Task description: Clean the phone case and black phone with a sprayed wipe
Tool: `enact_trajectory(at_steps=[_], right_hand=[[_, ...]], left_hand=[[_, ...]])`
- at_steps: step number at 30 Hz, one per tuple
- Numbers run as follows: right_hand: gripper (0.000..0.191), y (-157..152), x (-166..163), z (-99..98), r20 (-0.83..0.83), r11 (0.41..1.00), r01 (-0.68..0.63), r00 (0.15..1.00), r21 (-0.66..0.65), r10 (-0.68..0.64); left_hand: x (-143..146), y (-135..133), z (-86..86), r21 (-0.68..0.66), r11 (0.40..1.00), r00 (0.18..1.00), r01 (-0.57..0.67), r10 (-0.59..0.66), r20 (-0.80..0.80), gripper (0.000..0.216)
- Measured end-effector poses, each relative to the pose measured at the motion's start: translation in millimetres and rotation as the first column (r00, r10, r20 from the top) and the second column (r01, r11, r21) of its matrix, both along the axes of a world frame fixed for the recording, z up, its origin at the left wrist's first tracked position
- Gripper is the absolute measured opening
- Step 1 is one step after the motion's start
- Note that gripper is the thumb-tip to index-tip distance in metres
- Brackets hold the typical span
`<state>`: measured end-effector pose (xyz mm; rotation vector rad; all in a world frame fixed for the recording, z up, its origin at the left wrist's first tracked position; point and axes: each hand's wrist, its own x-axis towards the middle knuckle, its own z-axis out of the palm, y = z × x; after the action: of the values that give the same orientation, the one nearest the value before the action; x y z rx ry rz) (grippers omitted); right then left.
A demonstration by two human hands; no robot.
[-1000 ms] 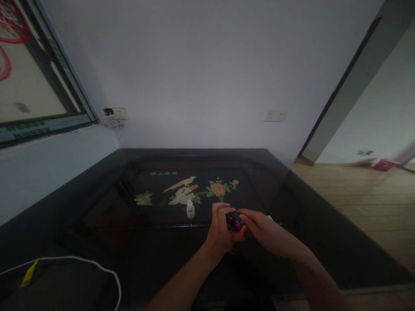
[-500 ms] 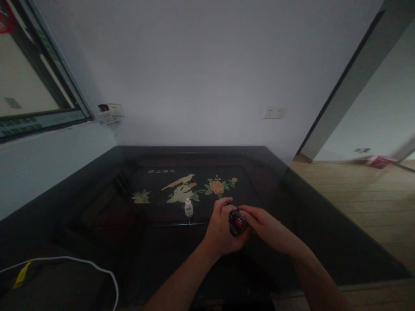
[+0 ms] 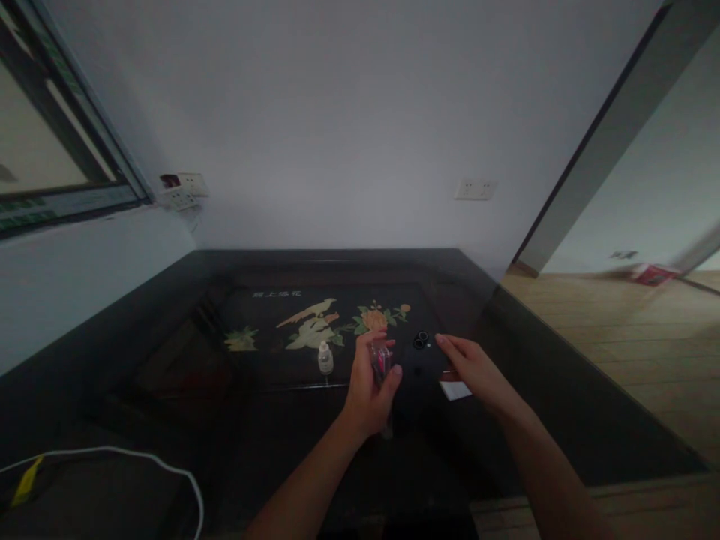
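Note:
My left hand (image 3: 371,382) is closed around a clear phone case (image 3: 381,361) with a pink patch, held on edge above the dark table. To its right is a black smartphone (image 3: 421,340), its two round camera lenses facing me. The phone's dark body blends into the tabletop, so its outline is hard to follow. My right hand (image 3: 469,367) pinches the phone near its right edge. Under those fingers shows a small white flat piece (image 3: 455,390); whether it is held or lying down I cannot tell. A small white-capped bottle (image 3: 325,360) stands left of my left hand.
The glossy black table (image 3: 236,442) carries an inlaid bird and flower picture (image 3: 312,326). A white cable (image 3: 151,457) with a yellow tag (image 3: 27,480) curves across the near left. Wall sockets (image 3: 475,190) sit above the table's far edge. Wooden floor (image 3: 607,322) lies to the right.
My hands have moved apart. The clear case has turned on edge in my left hand, and the black phone and white piece now show by my right hand. The view has shifted slightly.

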<state>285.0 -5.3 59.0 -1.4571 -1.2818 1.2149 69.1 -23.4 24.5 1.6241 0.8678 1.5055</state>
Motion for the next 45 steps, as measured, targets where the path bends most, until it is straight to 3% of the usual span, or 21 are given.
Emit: enact_trajectory(at_steps=[3, 6, 10, 12, 16, 20, 26, 30, 35, 40, 45], right_hand=[[0.031, 5, 13, -4.3, -0.093, 0.997, -0.033, 0.995, -0.071, 0.027], [0.031, 8, 19, -12.9, -0.178, 0.99, -0.099, 0.981, -0.104, 0.08], [0.03, 14, 16, -29.5, -0.288, 0.981, -0.152, 0.951, -0.12, 0.112], [0.029, 16, 13, -37.8, -0.338, 0.979, -0.16, 0.935, -0.128, 0.108], [0.026, 17, 10, -49.0, -0.424, 0.97, -0.205, 0.896, -0.131, 0.132], [0.028, 14, 7, -54.0, -0.45, 0.958, -0.251, 0.878, -0.141, 0.164], [0.027, 11, 3, -60.4, -0.448, 0.951, -0.266, 0.878, -0.16, 0.17], [0.029, 10, 1, -62.2, -0.428, 0.947, -0.271, 0.886, -0.172, 0.176], [0.031, 8, -1, -59.4, -0.411, 0.944, -0.27, 0.895, -0.189, 0.174], [0.03, 8, -1, -60.8, -0.41, 0.947, -0.271, 0.894, -0.174, 0.181], [0.027, 10, 1, -67.7, -0.421, 0.952, -0.257, 0.892, -0.168, 0.167]], left_hand=[[-1, 11, 0.9, -0.308, 0.941, 0.966, 0.137, -0.059, 0.25, 0.036], [-6, 24, 2.8, -0.532, 0.798, 0.892, 0.283, -0.016, 0.451, 0.028], [-20, 33, 4.7, -0.62, 0.649, 0.845, 0.44, -0.066, 0.531, 0.039], [-25, 34, 3.1, -0.642, 0.612, 0.851, 0.461, -0.099, 0.516, 0.045], [-26, 37, -3.9, -0.663, 0.655, 0.906, 0.362, -0.082, 0.415, 0.04], [-23, 43, -12.2, -0.651, 0.743, 0.972, 0.154, 0.005, 0.235, 0.024], [-25, 47, -22.5, -0.505, 0.845, 0.984, -0.173, 0.166, -0.058, 0.04], [-25, 40, -22.2, -0.244, 0.905, 0.893, -0.348, 0.241, -0.38, 0.039], [-18, 34, -25.8, -0.031, 0.92, 0.735, -0.392, 0.293, -0.611, 0.036], [-16, 34, -29.3, 0.053, 0.906, 0.559, -0.42, 0.304, -0.771, 0.03], [-15, 33, -32.9, 0.061, 0.93, 0.511, -0.361, 0.252, -0.822, 0.027]])
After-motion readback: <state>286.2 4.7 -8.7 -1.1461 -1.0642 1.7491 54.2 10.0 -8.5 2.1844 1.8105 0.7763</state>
